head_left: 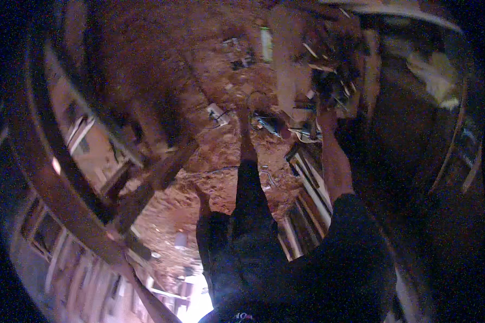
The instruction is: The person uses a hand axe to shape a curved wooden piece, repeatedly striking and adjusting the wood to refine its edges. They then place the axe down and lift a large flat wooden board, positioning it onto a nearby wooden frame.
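Observation:
My right arm stretches forward to a wooden bench (285,64). There my right hand (327,116) is at the near edge of a dark, jumbled heap of tools and small pieces (334,81). Its fingers blur into the heap, and what they touch is hidden. Low on the left, my left hand (120,259) is against a long wooden beam (75,223), which looks curved in this view. Its fingers are too dim and small to make out.
Reddish sawdust or dirt covers the floor (221,183). A blue-and-dark tool (269,125) and a pale box with a cord (218,114) lie near my foot (245,121). Stacked planks (304,215) stand beside my right leg. Wooden timbers (156,185) lie at left.

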Tool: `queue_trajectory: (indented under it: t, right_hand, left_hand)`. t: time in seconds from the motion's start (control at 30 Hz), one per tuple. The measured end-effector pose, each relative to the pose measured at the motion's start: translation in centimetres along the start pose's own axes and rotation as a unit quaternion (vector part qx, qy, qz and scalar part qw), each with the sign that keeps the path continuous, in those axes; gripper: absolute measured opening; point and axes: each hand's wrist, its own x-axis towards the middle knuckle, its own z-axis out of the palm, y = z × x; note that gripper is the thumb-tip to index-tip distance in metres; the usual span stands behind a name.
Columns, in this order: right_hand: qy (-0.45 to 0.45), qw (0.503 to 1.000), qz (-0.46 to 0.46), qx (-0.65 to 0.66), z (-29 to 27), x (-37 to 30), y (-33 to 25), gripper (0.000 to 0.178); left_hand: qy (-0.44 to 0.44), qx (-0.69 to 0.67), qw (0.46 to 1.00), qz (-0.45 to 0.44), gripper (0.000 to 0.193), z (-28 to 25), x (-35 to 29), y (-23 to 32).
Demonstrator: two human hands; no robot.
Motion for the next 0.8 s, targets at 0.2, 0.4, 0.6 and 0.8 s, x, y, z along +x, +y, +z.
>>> queue_trajectory:
  t: [0.2,0.4,0.6,0.8]
  right_hand:
    - [-0.085,0.983,-0.132,0.09,-0.2,-6.1,-1.7,0.045]
    - [-0.327,0.894,0.005,0.307,1.3,-25.1,-18.8,0.054]
    - [-0.291,0.823,-0.42,0.25,-6.4,-44.3,-51.0,0.053]
    - [-0.2,0.614,-0.738,0.193,-15.6,-70.7,-69.9,0.042]
  left_hand:
    - [0.11,-0.091,0.989,-0.038,0.074,1.6,-7.2,3.0]
    - [0.306,-0.19,0.905,-0.225,0.065,-0.9,-12.3,0.5]
    - [0.407,-0.462,0.636,-0.466,0.049,7.2,-19.1,-9.6]
    - [0.332,-0.593,0.499,-0.538,0.032,25.3,-20.4,-18.8]
